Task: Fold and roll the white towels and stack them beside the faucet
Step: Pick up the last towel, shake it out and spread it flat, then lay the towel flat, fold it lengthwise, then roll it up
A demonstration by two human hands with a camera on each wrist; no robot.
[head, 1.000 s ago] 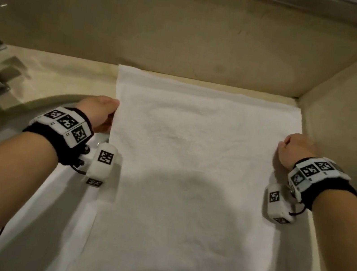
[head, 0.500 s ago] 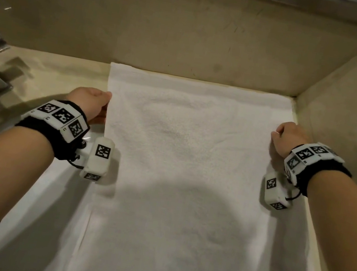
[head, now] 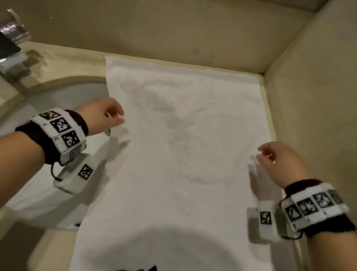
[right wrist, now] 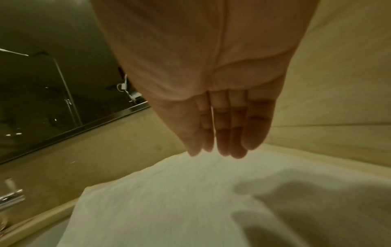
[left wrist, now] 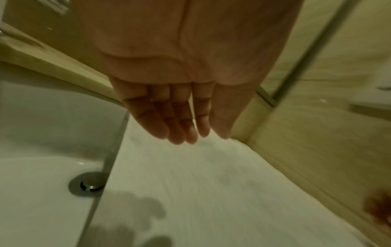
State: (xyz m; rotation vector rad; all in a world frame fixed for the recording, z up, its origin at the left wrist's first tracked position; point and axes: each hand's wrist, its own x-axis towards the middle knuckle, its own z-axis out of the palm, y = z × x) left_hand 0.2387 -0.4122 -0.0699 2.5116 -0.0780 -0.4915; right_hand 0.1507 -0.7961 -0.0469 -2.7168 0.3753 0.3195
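Note:
A white towel (head: 180, 159) lies spread flat on the beige counter, running from the back wall to the near edge. Its left strip hangs over the sink. My left hand (head: 103, 113) hovers at the towel's left edge, and my right hand (head: 279, 159) hovers at its right edge. In the left wrist view the left hand's fingers (left wrist: 180, 120) are straight and together above the towel (left wrist: 211, 183), holding nothing. The right wrist view shows the right hand's fingers (right wrist: 228, 133) equally straight over the towel (right wrist: 169, 200). The chrome faucet (head: 1, 44) stands at the far left.
A white sink basin (head: 35, 182) with a metal drain (left wrist: 88, 183) sits left of the towel. Beige walls close the counter at the back and right (head: 318, 111). A mirror edge runs along the top. Bare counter (head: 67, 60) lies between faucet and towel.
Both hands gripped the towel's side edges before; now they have let go, lifted slightly and straightened their fingers. The towel lies flat, and the head view has pulled back.

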